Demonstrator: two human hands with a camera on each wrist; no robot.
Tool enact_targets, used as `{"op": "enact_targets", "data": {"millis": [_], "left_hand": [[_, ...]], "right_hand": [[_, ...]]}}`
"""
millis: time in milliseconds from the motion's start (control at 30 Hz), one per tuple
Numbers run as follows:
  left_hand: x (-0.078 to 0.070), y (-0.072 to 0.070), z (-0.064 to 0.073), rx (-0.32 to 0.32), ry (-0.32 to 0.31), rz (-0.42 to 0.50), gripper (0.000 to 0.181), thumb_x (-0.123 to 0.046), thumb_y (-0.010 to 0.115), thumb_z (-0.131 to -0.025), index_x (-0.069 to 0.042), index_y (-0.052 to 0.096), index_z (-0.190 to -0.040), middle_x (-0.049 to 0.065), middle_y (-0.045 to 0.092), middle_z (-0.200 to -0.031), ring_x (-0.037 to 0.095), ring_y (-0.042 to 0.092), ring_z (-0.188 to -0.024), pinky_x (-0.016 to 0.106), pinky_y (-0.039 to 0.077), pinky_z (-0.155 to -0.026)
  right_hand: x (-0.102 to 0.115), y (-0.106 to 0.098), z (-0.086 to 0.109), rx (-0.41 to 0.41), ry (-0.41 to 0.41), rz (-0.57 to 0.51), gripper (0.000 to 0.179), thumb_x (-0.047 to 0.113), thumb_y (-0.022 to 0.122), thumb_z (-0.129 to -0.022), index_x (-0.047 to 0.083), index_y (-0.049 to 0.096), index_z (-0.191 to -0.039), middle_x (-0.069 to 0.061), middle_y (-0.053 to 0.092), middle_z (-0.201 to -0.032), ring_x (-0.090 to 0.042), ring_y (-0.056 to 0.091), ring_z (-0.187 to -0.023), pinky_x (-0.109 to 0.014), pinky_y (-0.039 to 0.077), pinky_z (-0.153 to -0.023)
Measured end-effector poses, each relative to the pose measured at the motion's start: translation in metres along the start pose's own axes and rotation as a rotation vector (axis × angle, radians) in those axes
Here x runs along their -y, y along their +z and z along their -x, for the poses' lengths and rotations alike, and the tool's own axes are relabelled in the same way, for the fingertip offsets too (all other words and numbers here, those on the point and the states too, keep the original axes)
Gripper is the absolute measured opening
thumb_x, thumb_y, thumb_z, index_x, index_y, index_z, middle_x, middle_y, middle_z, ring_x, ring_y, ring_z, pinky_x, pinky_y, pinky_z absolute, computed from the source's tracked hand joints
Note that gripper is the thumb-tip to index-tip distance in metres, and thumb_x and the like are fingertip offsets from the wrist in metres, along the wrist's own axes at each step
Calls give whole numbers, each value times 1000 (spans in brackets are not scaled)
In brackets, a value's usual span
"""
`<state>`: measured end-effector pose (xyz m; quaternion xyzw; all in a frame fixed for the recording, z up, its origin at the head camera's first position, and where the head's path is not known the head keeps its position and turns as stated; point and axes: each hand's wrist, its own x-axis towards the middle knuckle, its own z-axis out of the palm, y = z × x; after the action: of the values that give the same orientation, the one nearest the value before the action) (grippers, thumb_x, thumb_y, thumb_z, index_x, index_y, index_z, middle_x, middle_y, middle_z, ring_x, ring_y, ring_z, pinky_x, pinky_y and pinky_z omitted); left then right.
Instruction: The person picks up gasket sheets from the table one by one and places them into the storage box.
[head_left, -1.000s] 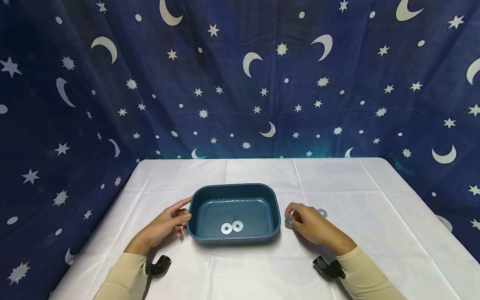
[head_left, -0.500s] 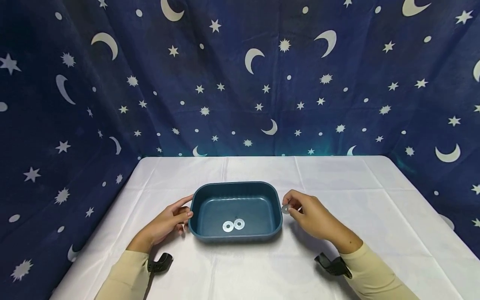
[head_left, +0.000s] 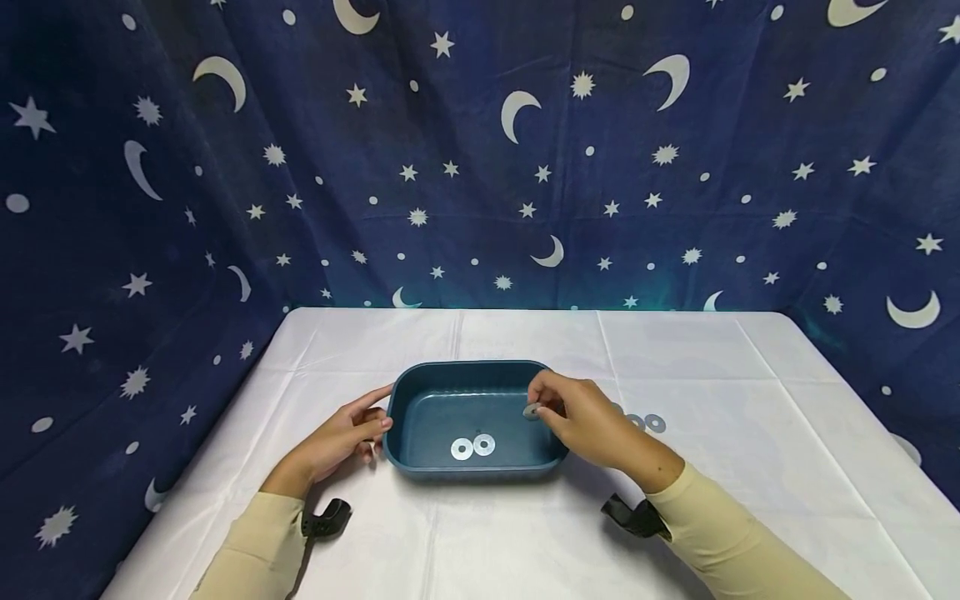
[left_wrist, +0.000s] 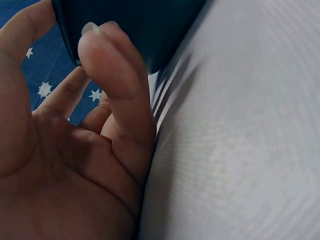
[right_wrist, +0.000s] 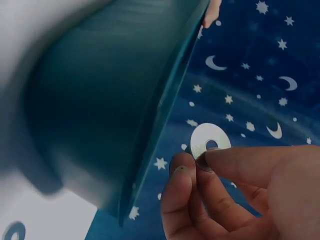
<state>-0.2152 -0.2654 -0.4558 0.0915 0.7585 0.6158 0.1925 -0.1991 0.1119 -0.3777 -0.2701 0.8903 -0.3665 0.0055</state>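
Over the right end of the dark blue rectangular plastic tub [head_left: 480, 468], my right hand [head_left: 592, 417] pinches a metal washer [right_wrist: 204, 136] between thumb and fingertips. In the right wrist view the washer stands above the tub's rim, its centre hole showing. Two flat washers [head_left: 483, 444] lie side by side on the tub floor, near the front wall. My left hand [head_left: 337, 437] holds the tub's left end, thumb at the rim and index finger at the far left corner. Its other fingers bend beside the outer wall in the left wrist view.
Several more washers [head_left: 655, 423] lie on the white tablecloth [head_left: 480, 542] right of the tub, partly hidden behind the right hand. A dark blue curtain [head_left: 480, 167] with moons and stars hangs behind and to the sides. Each wrist carries a black mount [head_left: 636, 515].
My right hand lifts the washer off the cloth beside the tub and moves left, over the tub's right rim. My left hand keeps its place. The head view shifts slightly.
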Motion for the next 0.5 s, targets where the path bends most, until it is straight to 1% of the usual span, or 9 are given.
{"op": "enact_targets", "data": {"millis": [267,400,500], "left_hand": [[0,0,0,2,6,-15,71,-23,62,-100,-12,25,-159,2,54,-102,9,52,-73,23,51,-58],[0,0,0,2,9,-9,71,-24,62,-100,-12,25,-159,2,54,-101,9,52,-73,23,51,-58],[0,0,0,2,12,-3,70,-23,62,-100,-12,25,-159,1,54,-100,9,52,-73,22,51,-58]], "right_hand": [[0,17,-15,51,13,35,16,1,62,-95,16,58,-93,-1,68,-87,-7,57,-76,-25,49,-69],[0,26,-21,60,14,33,16,2,64,-95,16,58,-92,1,67,-87,-7,58,-78,-25,50,-71],[-1,33,-26,74,21,32,13,3,66,-94,14,60,-92,4,67,-86,-7,59,-78,-25,51,-71]]}}
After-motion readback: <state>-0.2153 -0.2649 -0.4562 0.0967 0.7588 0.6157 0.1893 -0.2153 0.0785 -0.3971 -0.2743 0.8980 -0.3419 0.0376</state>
